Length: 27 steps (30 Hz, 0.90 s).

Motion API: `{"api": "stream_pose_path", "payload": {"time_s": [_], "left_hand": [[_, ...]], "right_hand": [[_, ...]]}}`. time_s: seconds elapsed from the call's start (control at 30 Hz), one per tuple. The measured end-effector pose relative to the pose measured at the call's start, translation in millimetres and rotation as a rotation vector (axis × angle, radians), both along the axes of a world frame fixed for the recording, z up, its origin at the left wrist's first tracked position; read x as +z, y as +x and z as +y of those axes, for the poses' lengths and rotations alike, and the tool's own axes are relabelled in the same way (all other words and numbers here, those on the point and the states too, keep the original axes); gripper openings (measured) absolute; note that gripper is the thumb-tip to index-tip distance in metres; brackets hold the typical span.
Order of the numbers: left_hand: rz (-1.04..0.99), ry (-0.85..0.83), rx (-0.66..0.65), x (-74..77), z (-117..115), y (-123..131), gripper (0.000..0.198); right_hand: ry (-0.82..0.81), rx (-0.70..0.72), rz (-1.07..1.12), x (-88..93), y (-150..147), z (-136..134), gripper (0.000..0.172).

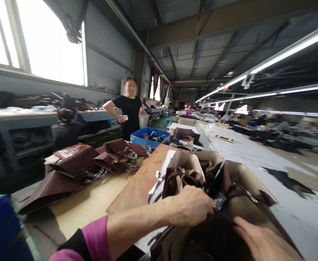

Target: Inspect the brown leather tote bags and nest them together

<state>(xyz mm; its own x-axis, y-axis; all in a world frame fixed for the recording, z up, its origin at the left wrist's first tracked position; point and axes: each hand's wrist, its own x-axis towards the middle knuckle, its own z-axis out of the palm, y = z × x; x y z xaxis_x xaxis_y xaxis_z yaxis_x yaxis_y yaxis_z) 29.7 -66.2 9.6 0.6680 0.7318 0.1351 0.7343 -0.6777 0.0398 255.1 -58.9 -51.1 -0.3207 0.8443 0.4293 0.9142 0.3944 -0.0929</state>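
Several dark brown bags with beige linings point(240, 174) stand packed together in front of me. My left hand point(193, 206), reaching out of a purple sleeve, is closed on the top edge of the nearest dark brown bag point(208, 235). Clear plastic shows just beyond its fingertips. At the lower right, my right hand point(262, 239) grips the same bag's edge, thumb side uppermost; its other fingers are mostly hidden.
Brown bags point(74, 163) with plastic-wrapped handles lie on the table to the left. Beyond them are a blue crate point(149, 137) and a standing person point(129, 108). Another blue container point(3, 228) is at the lower left. A white-covered table point(297, 214) extends right.
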Motion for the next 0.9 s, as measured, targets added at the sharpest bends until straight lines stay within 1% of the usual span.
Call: {"api": "stream_pose_path", "payload": {"time_s": [0.07,0.1,0.17,0.23,0.33,0.43,0.53,0.6,0.67,0.7,0.77,0.83,0.9], "left_hand": [[-0.025,0.043,0.042,-1.8,-1.8,0.9,0.014],[-0.043,0.053,0.064,-2.3,-2.0,1.7,0.016],[-0.059,0.027,0.083,-1.8,-1.3,3.5,0.018],[-0.089,0.027,0.074,0.2,-0.8,5.9,0.022],[-0.088,0.014,0.094,4.1,-4.0,10.5,0.025],[-0.081,0.015,0.108,6.5,-8.3,15.4,0.026],[-0.069,0.049,0.078,7.1,-9.2,20.1,0.026],[-0.058,0.047,0.066,7.4,-7.7,23.0,0.027],[-0.063,0.012,0.082,8.1,-5.1,24.0,0.027],[-0.086,-0.015,0.086,8.7,-3.9,23.0,0.028],[-0.194,-0.081,0.075,10.5,-3.0,16.0,0.029],[-0.369,-0.138,0.081,12.8,-6.6,1.5,0.03],[-0.508,-0.201,0.145,14.9,-18.2,-18.5,0.033]], "right_hand": [[-0.136,-0.035,-0.11,25.1,-16.9,-21.0,0.024],[-0.177,-0.06,-0.154,37.0,-25.2,-29.4,0.026],[-0.198,-0.1,-0.198,55.5,-37.4,-40.4,0.026],[-0.179,-0.124,-0.228,64.8,-41.3,-45.9,0.026],[-0.171,-0.15,-0.254,67.4,-36.1,-49.8,0.025],[-0.198,-0.153,-0.287,69.0,-32.1,-48.9,0.027],[-0.223,-0.152,-0.327,73.4,-37.4,-44.8,0.028],[-0.24,-0.112,-0.314,75.0,-43.8,-40.9,0.025],[-0.256,-0.051,-0.282,74.4,-50.0,-36.5,0.025],[-0.263,-0.039,-0.272,73.5,-52.6,-34.4,0.026],[-0.273,-0.058,-0.276,71.4,-56.9,-30.7,0.028],[-0.283,-0.107,-0.3,69.9,-59.9,-27.5,0.029],[-0.287,-0.125,-0.321,69.4,-62.1,-24.6,0.029]]}}
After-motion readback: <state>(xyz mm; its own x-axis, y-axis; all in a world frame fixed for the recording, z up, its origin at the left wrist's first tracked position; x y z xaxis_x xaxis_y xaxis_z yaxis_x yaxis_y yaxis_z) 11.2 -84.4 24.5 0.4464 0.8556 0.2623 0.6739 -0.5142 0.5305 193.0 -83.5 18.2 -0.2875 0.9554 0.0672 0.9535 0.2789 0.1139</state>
